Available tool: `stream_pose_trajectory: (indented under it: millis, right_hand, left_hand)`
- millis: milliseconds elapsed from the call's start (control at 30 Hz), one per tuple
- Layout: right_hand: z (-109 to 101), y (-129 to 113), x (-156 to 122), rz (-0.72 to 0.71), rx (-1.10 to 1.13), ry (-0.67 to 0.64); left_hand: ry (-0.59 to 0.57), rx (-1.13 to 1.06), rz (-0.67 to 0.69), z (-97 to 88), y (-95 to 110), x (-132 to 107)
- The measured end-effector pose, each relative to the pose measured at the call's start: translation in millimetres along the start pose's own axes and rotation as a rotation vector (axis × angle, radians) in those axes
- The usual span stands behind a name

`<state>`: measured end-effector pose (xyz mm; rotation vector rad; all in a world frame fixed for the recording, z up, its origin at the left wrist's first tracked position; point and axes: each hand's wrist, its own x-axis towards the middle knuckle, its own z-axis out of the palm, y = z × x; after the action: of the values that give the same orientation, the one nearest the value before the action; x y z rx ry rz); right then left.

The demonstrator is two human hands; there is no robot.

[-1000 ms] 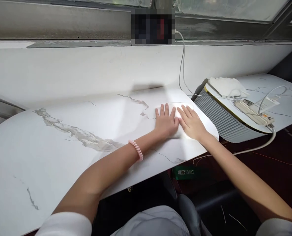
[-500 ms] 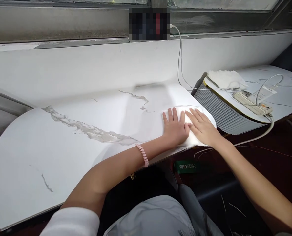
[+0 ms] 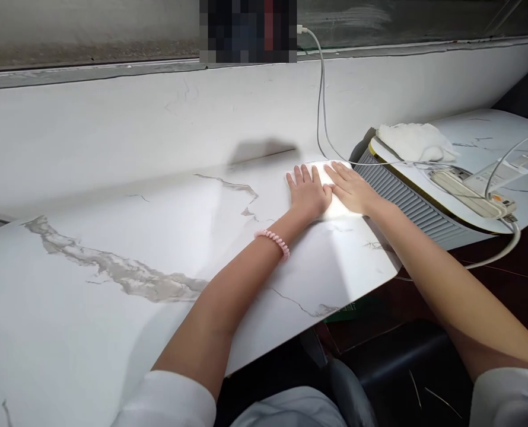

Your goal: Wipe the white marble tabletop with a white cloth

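A white cloth lies flat on the white marble-patterned table, close to its far right corner by the wall. Pressed on the cloth's left part is my left hand, fingers spread and stretched out. My right hand rests flat on the right part of the same cloth, its fingers extended. The thumbs come close to each other over the cloth. Neither hand is wrapped around anything. A pink coiled band circles my left wrist.
To the right stands a ribbed cabinet with a marble-patterned top. On it are a crumpled white cloth and a power strip. A white cable hangs down the wall from a pixelated object on the ledge.
Both hands and the cloth beneath them have slid away from the table's front edge toward the wall. The camera view has shifted, and more of the table's front right shows.
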<state>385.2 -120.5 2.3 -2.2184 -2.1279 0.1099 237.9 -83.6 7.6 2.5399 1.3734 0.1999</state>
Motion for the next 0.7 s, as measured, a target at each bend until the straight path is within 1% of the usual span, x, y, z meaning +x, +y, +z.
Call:
stream_pose_trajectory:
  millis: [100,200,300,367,433,533,633,700]
  right_hand:
    - [2,7,32,-0.030,0.014,0.028]
    - [5,8,60,-0.038,0.021,0.054]
    - [8,6,80,-0.047,0.027,0.071]
    - [10,4,85,-0.059,0.032,0.092]
    - [10,0,84,-0.061,0.030,0.098]
    - [8,-12,71,-0.047,0.019,0.072]
    - [6,-31,48,-0.032,0.012,0.033]
    - [5,-47,27,-0.037,0.007,0.022]
  left_hand:
    - [-0.012,0.012,-0.013,-3.2,-11,27]
    - [-0.016,0.025,-0.016,-6.6,-24,50]
    - [-0.014,0.025,-0.021,-9.8,-37,64]
    - [-0.014,0.024,-0.018,-11.8,-42,68]
    - [-0.015,0.027,-0.015,-13.4,-45,65]
    - [-0.022,0.033,-0.017,-15.3,-46,52]
    - [-0.027,0.042,-0.010,-16.1,-48,27]
    - [-0.030,0.045,-0.005,-16.8,-50,3]
